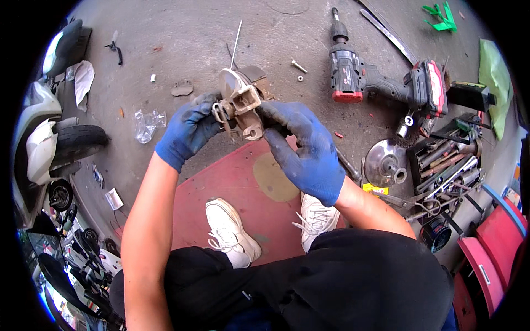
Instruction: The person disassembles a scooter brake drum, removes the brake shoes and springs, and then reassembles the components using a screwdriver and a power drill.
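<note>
Between my two hands, in front of me, is a dirty metal brake caliper [247,101] with a rounded plate at its top and a spring-like piece on its left side. My left hand [193,130], in a blue glove with dark, soiled fingers, grips its left edge. On the other side my right hand [307,150], gloved alike, has its fingers closed on the right edge; some fingertips are hidden behind the metal. A thin rod [237,44] shows just beyond the caliper. Left of it, a flat worn pad [182,89] lies on the floor.
To the right lie a cordless impact wrench [348,71], a loose bolt [299,67], a shiny metal disc [381,163] and a box of hand tools [450,160]. A red mat [215,182] is under my shoes. Parked motorbikes [77,144] stand at left, near a clear plastic bag [149,126].
</note>
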Motion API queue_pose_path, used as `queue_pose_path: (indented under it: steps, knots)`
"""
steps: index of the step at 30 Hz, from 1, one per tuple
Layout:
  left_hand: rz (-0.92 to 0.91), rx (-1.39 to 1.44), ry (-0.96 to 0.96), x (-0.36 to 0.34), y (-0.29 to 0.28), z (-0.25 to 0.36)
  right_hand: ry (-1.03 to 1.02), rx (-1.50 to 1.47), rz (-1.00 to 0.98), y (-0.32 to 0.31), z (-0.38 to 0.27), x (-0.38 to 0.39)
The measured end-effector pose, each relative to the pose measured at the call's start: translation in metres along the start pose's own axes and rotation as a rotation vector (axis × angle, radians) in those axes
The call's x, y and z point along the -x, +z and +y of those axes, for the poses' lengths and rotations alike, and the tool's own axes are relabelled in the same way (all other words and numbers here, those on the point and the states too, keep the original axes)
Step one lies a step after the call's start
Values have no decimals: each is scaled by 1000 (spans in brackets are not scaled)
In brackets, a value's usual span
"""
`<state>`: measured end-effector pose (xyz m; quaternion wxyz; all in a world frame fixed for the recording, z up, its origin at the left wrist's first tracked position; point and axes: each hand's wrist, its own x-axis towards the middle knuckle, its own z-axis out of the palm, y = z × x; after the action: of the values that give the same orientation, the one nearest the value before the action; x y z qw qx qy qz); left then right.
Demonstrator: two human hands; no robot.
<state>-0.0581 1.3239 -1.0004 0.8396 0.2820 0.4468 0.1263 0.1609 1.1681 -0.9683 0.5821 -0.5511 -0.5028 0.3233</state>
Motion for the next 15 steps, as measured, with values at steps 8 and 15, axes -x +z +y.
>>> queue_pose_path:
  steps: [8, 15]
  knots:
    - [-135, 78, 33, -8, 11, 0, -221, 103, 22, -1, -14, 1]
    - [-322, 14, 163, 0, 28, 0, -178, 129, -64, 0, -26, 13]
